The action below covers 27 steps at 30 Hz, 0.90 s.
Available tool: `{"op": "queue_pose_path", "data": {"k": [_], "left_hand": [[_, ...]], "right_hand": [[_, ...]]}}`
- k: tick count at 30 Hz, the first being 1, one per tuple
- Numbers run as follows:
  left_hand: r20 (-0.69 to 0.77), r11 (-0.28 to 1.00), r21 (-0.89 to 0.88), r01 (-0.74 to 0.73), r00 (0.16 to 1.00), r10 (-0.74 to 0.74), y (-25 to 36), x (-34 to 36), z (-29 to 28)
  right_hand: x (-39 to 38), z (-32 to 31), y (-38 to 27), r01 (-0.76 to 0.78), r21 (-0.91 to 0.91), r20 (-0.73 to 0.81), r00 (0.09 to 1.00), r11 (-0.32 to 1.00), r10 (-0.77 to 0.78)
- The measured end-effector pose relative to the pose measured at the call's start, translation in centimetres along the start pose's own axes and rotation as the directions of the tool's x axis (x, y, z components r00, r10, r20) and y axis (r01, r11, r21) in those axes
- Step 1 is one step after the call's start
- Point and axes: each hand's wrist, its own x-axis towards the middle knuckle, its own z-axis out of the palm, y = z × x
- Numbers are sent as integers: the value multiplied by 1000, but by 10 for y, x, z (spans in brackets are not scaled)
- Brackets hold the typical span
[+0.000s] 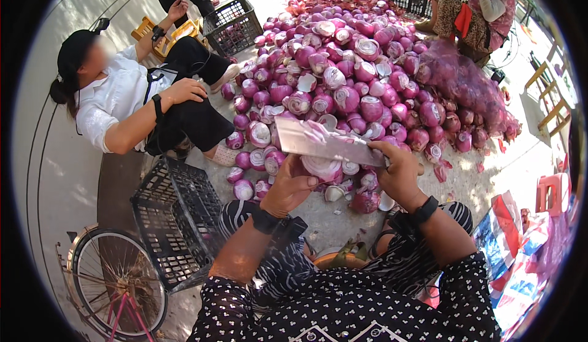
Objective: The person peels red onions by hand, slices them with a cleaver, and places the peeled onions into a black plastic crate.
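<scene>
My left hand is closed round a red onion whose pale cut face shows, held above my knees. In my right hand I grip the handle of a broad-bladed cleaver. Its blade reaches left over the onion, with bits of pale and purple onion stuck on top. Whether the edge touches the onion I cannot tell. Just beyond both hands rises a big heap of red onions, many of them trimmed or partly peeled.
A black plastic crate stands left of my knees, beside a bicycle wheel. One person sits at the left, another at the far right. A mesh sack of onions lies right; a pink stool stands nearer.
</scene>
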Motion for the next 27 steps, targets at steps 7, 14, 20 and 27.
{"op": "queue_pose_path", "data": {"k": [7,14,20,27], "left_hand": [[-128,977,191,-100,984,125,-9,10,-15],[-82,901,354,-251,952,297,-19,22,-23],[-107,964,219,-150,978,177,-23,18,-43],[-87,924,381,-35,994,73,-13,16,-41]], "right_hand": [[-4,-2,-21,136,54,-15,991,989,-136],[-5,-7,-31,326,-2,34,945,945,-325],[-5,-6,-27,316,-35,3,949,948,-316],[-3,-8,-12,244,-57,-31,969,968,-246]]}}
